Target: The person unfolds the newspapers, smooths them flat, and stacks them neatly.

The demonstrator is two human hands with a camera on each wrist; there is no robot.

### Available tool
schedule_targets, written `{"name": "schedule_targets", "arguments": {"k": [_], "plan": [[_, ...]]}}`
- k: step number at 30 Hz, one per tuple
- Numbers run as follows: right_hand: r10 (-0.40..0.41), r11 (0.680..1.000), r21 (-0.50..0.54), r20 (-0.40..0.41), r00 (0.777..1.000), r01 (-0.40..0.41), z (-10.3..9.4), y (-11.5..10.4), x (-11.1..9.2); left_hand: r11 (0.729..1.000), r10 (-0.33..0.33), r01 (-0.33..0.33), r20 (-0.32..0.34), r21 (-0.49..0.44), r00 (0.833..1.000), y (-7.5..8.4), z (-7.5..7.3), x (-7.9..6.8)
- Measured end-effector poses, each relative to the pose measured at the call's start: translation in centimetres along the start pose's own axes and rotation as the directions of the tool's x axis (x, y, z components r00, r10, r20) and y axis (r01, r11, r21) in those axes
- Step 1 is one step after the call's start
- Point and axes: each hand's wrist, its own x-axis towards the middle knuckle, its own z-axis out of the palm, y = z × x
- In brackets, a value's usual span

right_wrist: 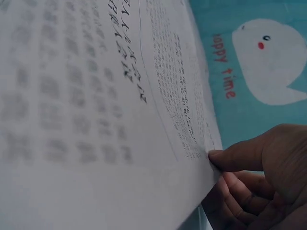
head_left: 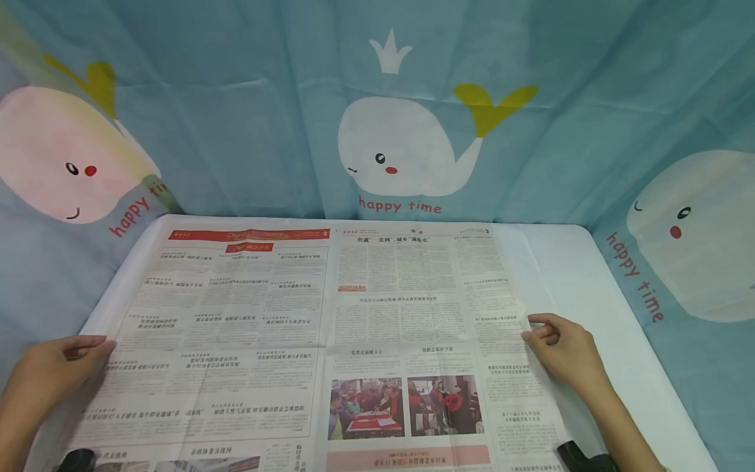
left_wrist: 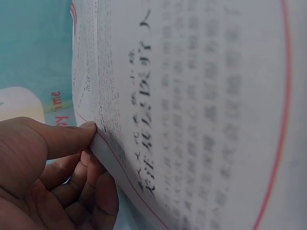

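Note:
A wide newspaper sheet (head_left: 407, 328) is spread open, its printed side up, with a fold line down the middle and two colour photos low on the right page. At its left edge my left hand (head_left: 65, 367) pinches the paper between thumb and fingers. My right hand (head_left: 566, 347) pinches the opposite edge at about the same height. In the left wrist view the thumb (left_wrist: 72, 139) lies on the printed face, with the other fingers curled behind the sheet. The right wrist view likewise has the thumb (right_wrist: 240, 155) on the paper's edge and fingers bent beneath.
Under the newspaper is a white table (head_left: 596, 314), showing along the right side and far edge. A blue cloth (head_left: 265, 131) printed with whales hangs behind and at both sides. Dark objects (head_left: 584, 457) poke in at the bottom, near each wrist.

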Motion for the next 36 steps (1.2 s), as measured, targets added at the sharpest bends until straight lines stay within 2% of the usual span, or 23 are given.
{"name": "schedule_targets", "arguments": {"k": [8,17,21,23,26,28,31,34,36], "plan": [[-0.001,1.0,-0.01,0.01,1.0,0.001,0.1,-0.1,-0.3,1.0,0.005,-0.005,-0.004,0.007,1.0,-0.1,0.0,0.0],[0.002,1.0,-0.022,0.024,1.0,-0.002,0.0,-0.2,-0.1,0.995,0.087,-0.084,-0.048,0.059,0.995,-0.9,0.6,1.0],[0.012,1.0,-0.014,0.037,0.999,-0.012,-0.1,-0.2,-0.1,0.992,0.116,-0.111,-0.074,0.063,0.991,-0.7,0.7,1.2],[0.015,1.0,-0.017,0.041,0.999,-0.014,-0.2,-0.1,-0.1,0.991,0.12,-0.115,-0.083,0.064,0.989,-0.4,0.6,1.0],[0.003,0.999,-0.032,0.017,1.0,-0.002,-0.4,-0.1,-0.1,0.988,0.154,-0.147,-0.13,0.056,0.979,0.3,0.3,0.4],[-0.019,0.999,-0.041,-0.024,1.0,0.019,-0.6,-0.2,0.0,0.979,0.201,-0.195,-0.176,0.054,0.964,0.9,0.0,-0.1],[-0.056,0.998,-0.047,-0.092,0.994,0.051,-0.9,-0.2,0.1,0.95,0.311,-0.306,-0.248,0.059,0.917,2.2,0.0,-0.7],[-0.064,0.998,-0.021,-0.126,0.99,0.062,-1.3,-0.2,0.2,0.9,0.432,-0.431,-0.281,0.067,0.857,3.6,0.3,-1.3],[-0.057,0.998,0.004,-0.135,0.989,0.058,-1.6,-0.3,0.4,0.855,0.509,-0.516,-0.286,0.055,0.812,4.7,0.6,-1.7]]}}
